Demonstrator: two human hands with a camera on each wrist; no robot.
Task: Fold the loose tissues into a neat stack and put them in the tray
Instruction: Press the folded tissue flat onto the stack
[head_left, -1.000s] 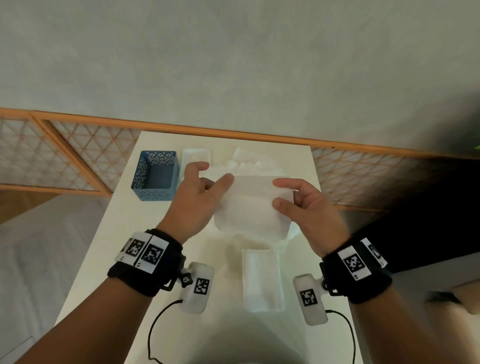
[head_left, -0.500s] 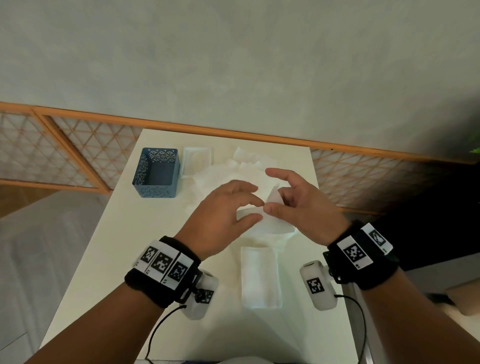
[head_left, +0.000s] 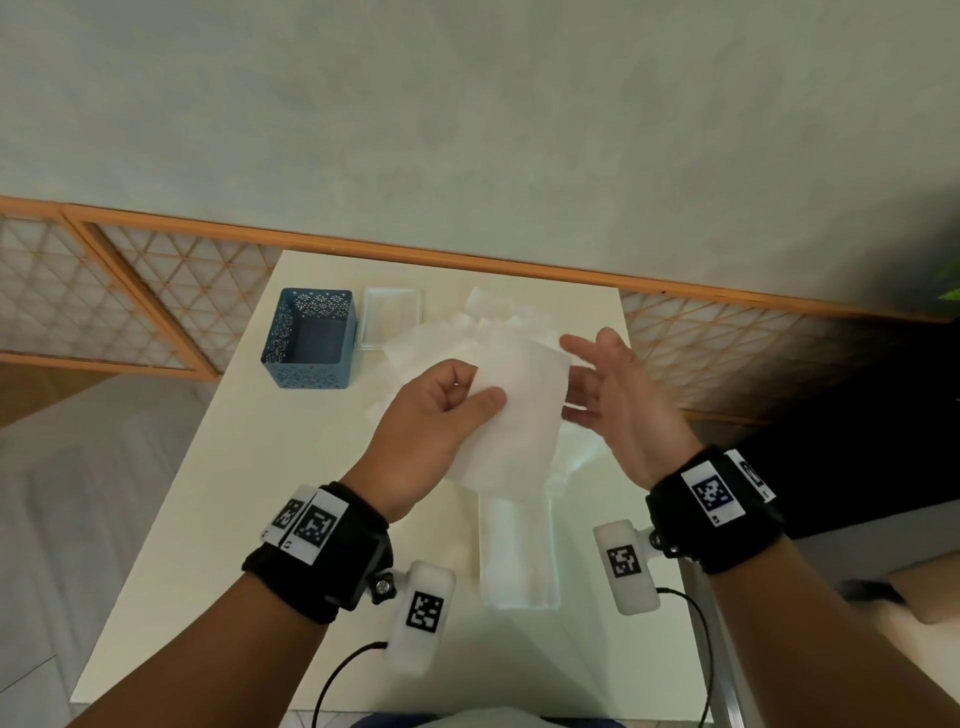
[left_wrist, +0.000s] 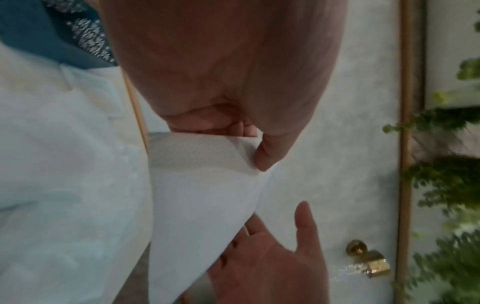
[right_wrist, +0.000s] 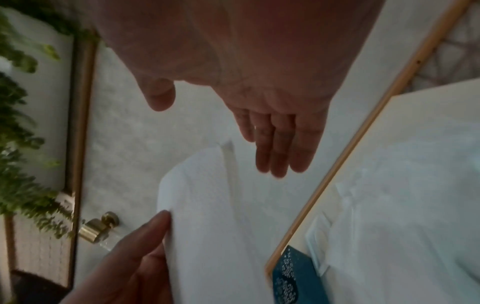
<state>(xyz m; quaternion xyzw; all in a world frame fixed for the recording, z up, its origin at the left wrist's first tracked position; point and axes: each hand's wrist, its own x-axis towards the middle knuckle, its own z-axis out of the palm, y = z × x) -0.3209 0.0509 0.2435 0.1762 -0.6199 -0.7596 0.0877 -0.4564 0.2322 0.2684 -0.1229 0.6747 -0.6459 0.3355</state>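
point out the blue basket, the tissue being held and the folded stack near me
blue basket (head_left: 310, 370), head view, front wall
held tissue (head_left: 514, 415), head view, middle of the sheet
folded stack (head_left: 519, 556), head view, top sheet

In the head view your clearest passage is the bare table (head_left: 218, 519) strip down the left of the frame, below the blue basket (head_left: 310, 340), which blocks the upper left. Just right of the basket the white tray (head_left: 370, 325) sits against it, and the loose tissues (head_left: 441, 338) spread from the tray's lower edge across the upper middle. Your left hand (head_left: 441, 421) holds a folded tissue (head_left: 511, 415) up at centre, with your right hand (head_left: 605, 395) spread just beside it. The folded stack (head_left: 519, 551) fills the lower centre; bare table lies on either side.
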